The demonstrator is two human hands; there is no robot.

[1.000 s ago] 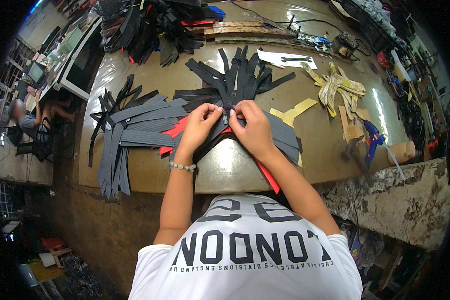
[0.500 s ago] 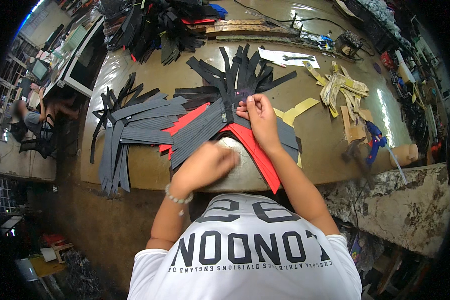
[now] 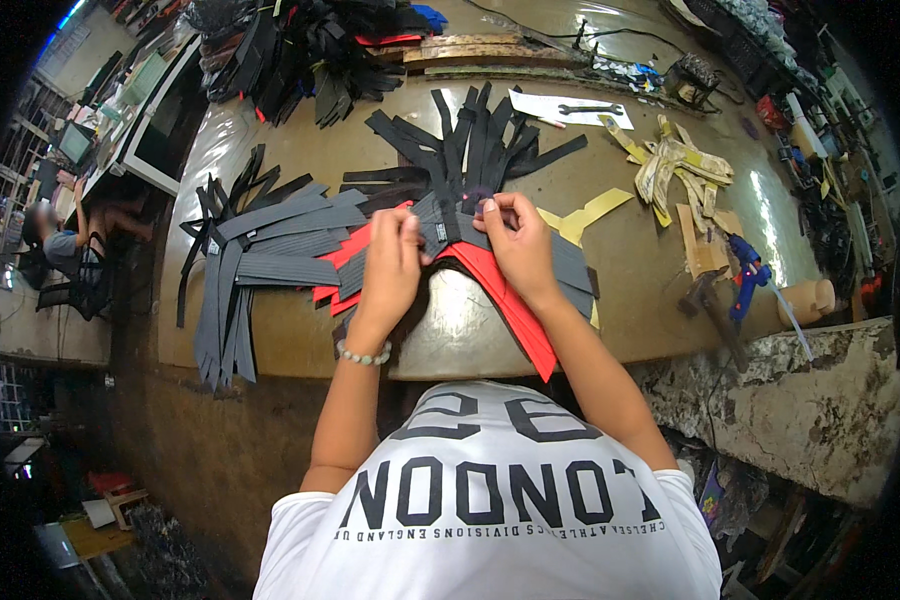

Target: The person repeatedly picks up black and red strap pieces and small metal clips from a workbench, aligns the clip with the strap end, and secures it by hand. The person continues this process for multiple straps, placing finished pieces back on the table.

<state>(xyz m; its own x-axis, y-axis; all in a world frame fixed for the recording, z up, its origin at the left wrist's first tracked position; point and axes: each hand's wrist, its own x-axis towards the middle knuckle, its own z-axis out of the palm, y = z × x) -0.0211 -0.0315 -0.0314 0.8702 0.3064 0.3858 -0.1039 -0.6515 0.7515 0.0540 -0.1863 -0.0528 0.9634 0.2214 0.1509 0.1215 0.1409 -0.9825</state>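
Note:
On the table before me, grey ribbed strips (image 3: pixel 572 272) and red strips (image 3: pixel 502 302) fan to both sides under a bundle of black straps (image 3: pixel 462 150). A narrow black band (image 3: pixel 449 215) with a small label crosses their middle. My left hand (image 3: pixel 394 262) is over the grey and red strips left of the band, its fingers curled in; what they hold, if anything, does not show. My right hand (image 3: pixel 520 245) pinches at the strips just right of the band. Its fingertips hide what is between them.
A second bundle of grey strips (image 3: pixel 232 290) lies at the left. Yellow pieces (image 3: pixel 682 170), a hammer (image 3: pixel 715 310) and a blue glue gun (image 3: pixel 750 275) lie at the right. A wrench (image 3: pixel 588 109) rests on paper behind. A black strap pile (image 3: pixel 320 50) is at the back left. A person (image 3: pixel 62 235) sits far left.
My left hand has moved up and away from me, from the table's near edge to the strips beside the band. My right hand stays at the band, its fingers slightly shifted.

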